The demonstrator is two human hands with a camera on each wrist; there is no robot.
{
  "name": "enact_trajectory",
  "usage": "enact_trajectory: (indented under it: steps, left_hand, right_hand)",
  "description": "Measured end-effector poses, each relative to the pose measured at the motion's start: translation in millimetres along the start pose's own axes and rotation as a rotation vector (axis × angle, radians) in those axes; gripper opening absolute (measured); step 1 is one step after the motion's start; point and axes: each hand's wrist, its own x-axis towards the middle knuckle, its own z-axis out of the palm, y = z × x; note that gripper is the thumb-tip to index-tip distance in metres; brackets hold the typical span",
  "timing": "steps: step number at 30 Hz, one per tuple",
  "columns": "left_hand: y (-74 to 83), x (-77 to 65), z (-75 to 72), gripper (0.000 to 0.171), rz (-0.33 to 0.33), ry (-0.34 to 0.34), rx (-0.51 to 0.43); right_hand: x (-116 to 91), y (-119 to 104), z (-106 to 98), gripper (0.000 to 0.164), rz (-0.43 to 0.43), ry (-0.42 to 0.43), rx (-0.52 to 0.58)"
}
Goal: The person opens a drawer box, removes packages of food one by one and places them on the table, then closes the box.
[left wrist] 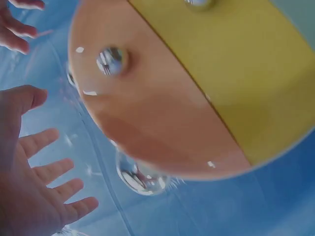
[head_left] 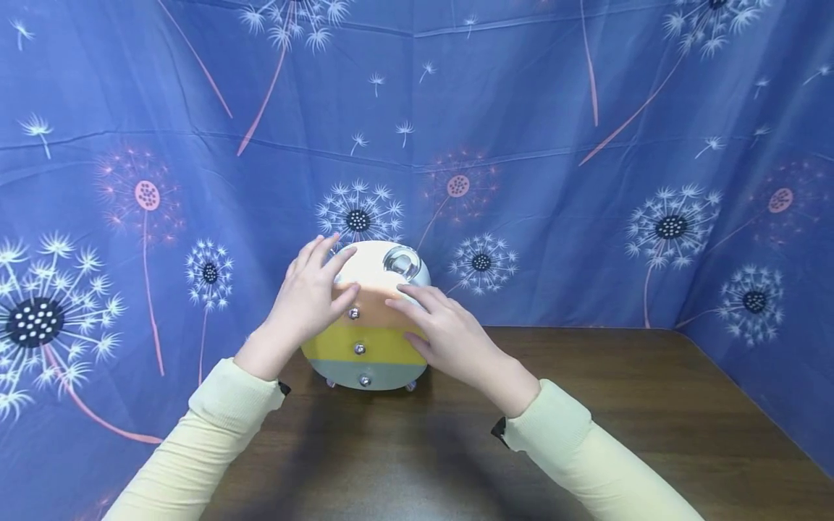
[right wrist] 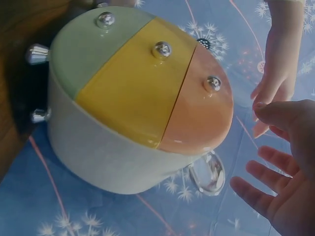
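A rounded white cabinet (head_left: 391,346) stands on small silver feet, its front split into orange, yellow and green drawers. Each drawer has a round silver knob (right wrist: 162,49). A shiny, rounded silver loop (head_left: 402,263) shows at the top right of the cabinet, and another is mostly hidden behind the fingers on the left. My left hand (head_left: 302,300) hovers with fingers spread at the cabinet's upper left. At its upper right is my right hand (head_left: 452,333), fingers extended and loosely parted. Both wrist views show the palms apart from the cabinet, holding nothing.
The cabinet rests on a dark brown wooden table (head_left: 619,405) near its back edge. Behind and along both sides hangs a blue cloth (head_left: 534,145) printed with white and pink dandelions.
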Motion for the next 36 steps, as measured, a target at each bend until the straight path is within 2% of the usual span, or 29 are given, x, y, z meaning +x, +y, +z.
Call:
enact_trajectory:
  steps: [4,10,15,20,23,27,30,36]
  left_hand:
    - [-14.3,10.0,-0.7,0.052,-0.021,-0.027,0.006]
    - [-31.5,23.4,-1.5,0.05,-0.09,-0.117,-0.001]
    - [-43.7,33.1,-2.2,0.046,-0.136,-0.19,0.011]
    - [-50.4,40.3,-0.6,0.043,-0.14,-0.269,0.027]
    - [-54.9,46.4,2.9,0.039,-0.121,-0.313,-0.01]
    - [-62.6,54.1,7.3,0.036,-0.085,-0.387,-0.111]
    - [-69.3,58.3,6.8,0.034,-0.085,-0.447,-0.174]
    - [-78.9,69.9,-1.4,0.031,-0.112,-0.526,-0.196]
  right_hand:
    - [10.0,-3.8,7.1,0.052,-0.012,0.003,0.014]
    - [22.9,-8.6,23.5,0.047,-0.057,0.013,0.03]
    - [30.8,-14.6,34.9,0.048,-0.03,-0.021,0.024]
    - [34.6,-18.7,43.0,0.048,-0.018,-0.032,0.024]
    - [37.1,-19.1,47.5,0.045,-0.007,-0.012,0.005]
    - [40.6,-19.0,54.1,0.042,0.003,0.007,-0.028]
    - [43.7,-19.6,59.9,0.038,-0.008,0.005,-0.066]
    - [48.2,-22.8,69.2,0.035,-0.028,-0.005,-0.133]
